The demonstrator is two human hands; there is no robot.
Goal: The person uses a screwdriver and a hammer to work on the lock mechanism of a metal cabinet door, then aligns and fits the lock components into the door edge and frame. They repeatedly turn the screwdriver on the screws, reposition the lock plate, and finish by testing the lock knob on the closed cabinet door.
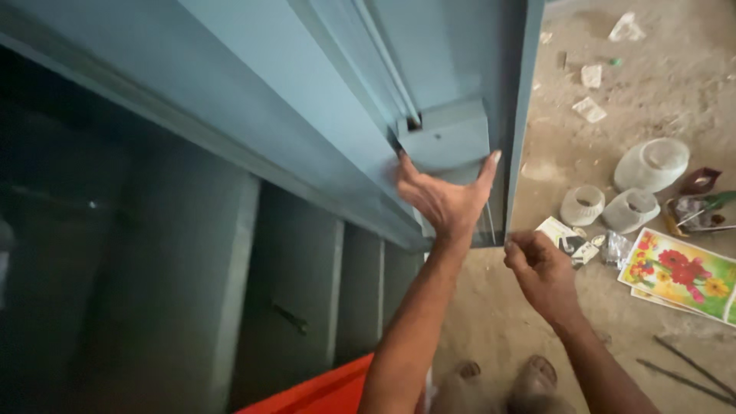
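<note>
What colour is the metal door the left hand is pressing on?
Grey-blue; the door under the left hand shows in the head view.

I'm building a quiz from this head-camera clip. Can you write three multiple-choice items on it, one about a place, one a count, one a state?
1. Where does the left hand rest?
A. On the grey-blue metal box on the cabinet door
B. On the flower picture
C. On the orange surface

2. How many white lamp covers lie on the floor?
A. One
B. Three
C. Five

3. How is the right hand held?
A. Flat and spread
B. Gripping a hammer
C. Fingers pinched together, apart from the door

Key:
1 A: the open palm is pressed under the box.
2 B: one large dome and two smaller ones lie by the flower picture.
3 C: the fingertips are bunched near the door's lower edge; whether they hold something small cannot be told.
</note>
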